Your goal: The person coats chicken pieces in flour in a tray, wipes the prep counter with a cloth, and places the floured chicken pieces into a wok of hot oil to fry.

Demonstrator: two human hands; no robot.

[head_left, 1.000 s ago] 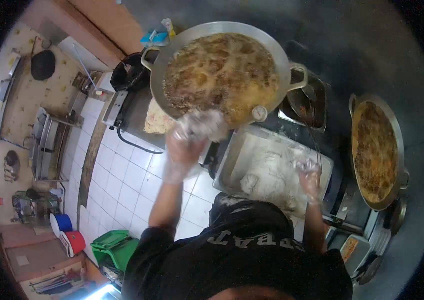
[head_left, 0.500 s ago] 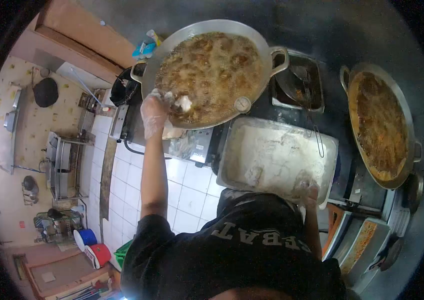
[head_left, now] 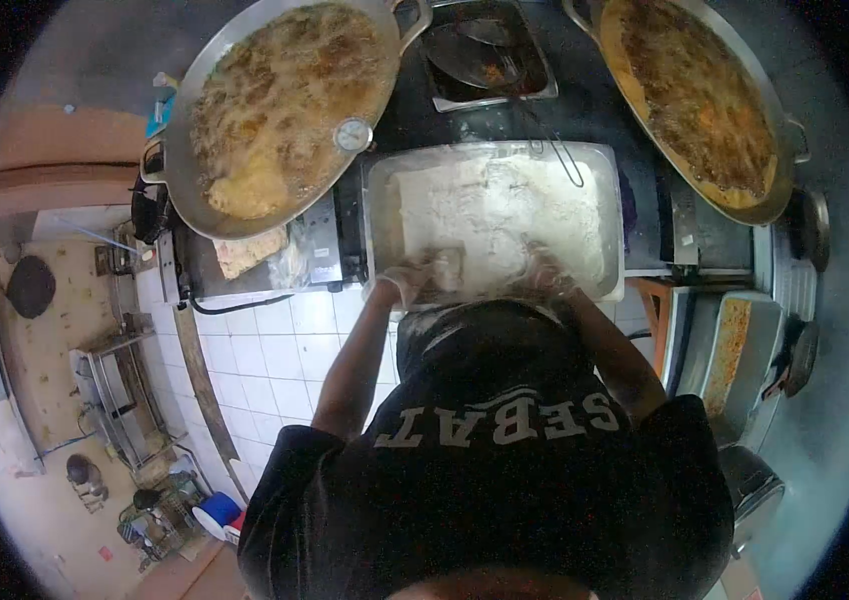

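Both hands wear clear plastic gloves and are down in a metal tray (head_left: 616,225) of white flour (head_left: 505,205). Near the tray's front left corner is my left hand (head_left: 415,278), blurred, beside a flour-coated piece (head_left: 448,268). My right hand (head_left: 548,272) is in the flour at the front, right of centre, its fingers smeared by motion. Whether either hand grips anything cannot be made out.
A large pan of bubbling oil (head_left: 285,110) with a dial thermometer (head_left: 353,135) stands at the upper left, another frying pan (head_left: 695,100) at the upper right. Between them lie a dark metal tray (head_left: 490,60) and a strainer handle (head_left: 570,165). Raw food (head_left: 250,252) sits at left.
My left hand has come from over the left pan down into the flour tray. My right hand has stayed in the tray. The view has turned and shifted, with both pans now higher.
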